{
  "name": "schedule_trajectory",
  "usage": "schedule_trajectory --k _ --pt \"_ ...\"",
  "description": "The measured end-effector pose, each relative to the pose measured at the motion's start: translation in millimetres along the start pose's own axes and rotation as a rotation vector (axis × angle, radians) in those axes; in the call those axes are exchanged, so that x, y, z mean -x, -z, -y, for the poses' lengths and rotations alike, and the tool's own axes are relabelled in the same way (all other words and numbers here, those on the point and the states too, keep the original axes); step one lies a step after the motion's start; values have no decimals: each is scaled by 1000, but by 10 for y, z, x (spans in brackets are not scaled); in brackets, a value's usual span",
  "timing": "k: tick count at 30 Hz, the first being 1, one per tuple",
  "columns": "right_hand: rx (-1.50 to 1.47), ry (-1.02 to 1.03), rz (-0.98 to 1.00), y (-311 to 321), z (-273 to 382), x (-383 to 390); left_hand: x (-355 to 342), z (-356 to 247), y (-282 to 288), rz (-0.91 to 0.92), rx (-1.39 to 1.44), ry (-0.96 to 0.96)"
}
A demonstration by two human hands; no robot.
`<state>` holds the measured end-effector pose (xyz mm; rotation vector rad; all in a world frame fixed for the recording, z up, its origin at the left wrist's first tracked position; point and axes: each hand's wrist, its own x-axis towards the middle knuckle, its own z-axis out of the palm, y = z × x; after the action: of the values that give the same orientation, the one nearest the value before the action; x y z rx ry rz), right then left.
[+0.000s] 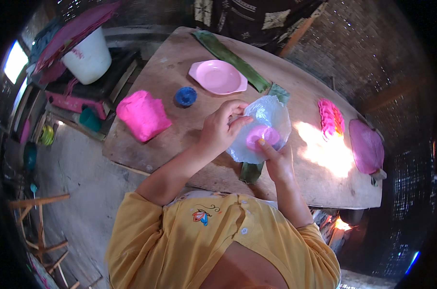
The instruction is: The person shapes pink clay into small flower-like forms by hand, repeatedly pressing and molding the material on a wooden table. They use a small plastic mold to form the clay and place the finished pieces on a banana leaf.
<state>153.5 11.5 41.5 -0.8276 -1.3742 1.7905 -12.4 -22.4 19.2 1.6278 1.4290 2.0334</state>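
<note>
Holding a clear plastic sheet (269, 108) over the near middle of the table (300, 86), the person has both hands on it. Left hand (223, 127): grip clamped on the sheet's upper-left edge, thumb and fingers pinching the film. Right hand (279, 166): grip closed on the lower-right part, thumb laid across a pink disc (272, 136), the other fingers mostly hidden behind. Disc sits flat against the film, toward the right of the sheet's centre; which face of the film it lies on, cannot tell. Below the sheet, a green leaf piece (251, 172) shows on the wood near the table's front edge. Left on the table: a bright pink lump (142, 115), with a small blue bowl (185, 97) just beside it. Beyond, a pale pink handled dish (221, 77), and a long green leaf strip (235, 61) running slantwise past it. Right side: ridged pink strips (329, 118) near a bright patch of sunlight; a mauve oval piece (366, 147) at the far right edge.
</note>
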Motion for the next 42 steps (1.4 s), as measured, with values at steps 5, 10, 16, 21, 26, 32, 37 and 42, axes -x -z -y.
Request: schedule_trajectory --k 5,10,16,21,26,32,37,42 --pt "-24 0 24 60 -49 7 17 -44 -74 -10 20 -7" --pt "214 110 69 127 6 31 13 -48 -69 2 10 68" --pt "-195 157 -66 480 475 -61 342 -62 12 488 -101 67" --pt "293 -125 18 604 227 -134 764 -29 -20 1053 -362 -280" --pt "1259 15 91 523 -181 -300 848 14 -35 1170 -464 -306" --pt "1658 108 111 511 -239 -293 802 -29 -70 1158 -489 -315" --pt "1658 144 107 563 -287 -222 796 21 -95 1137 -493 -413" --pt "1609 156 10 630 -341 -242 808 75 -137 1172 -505 -449"
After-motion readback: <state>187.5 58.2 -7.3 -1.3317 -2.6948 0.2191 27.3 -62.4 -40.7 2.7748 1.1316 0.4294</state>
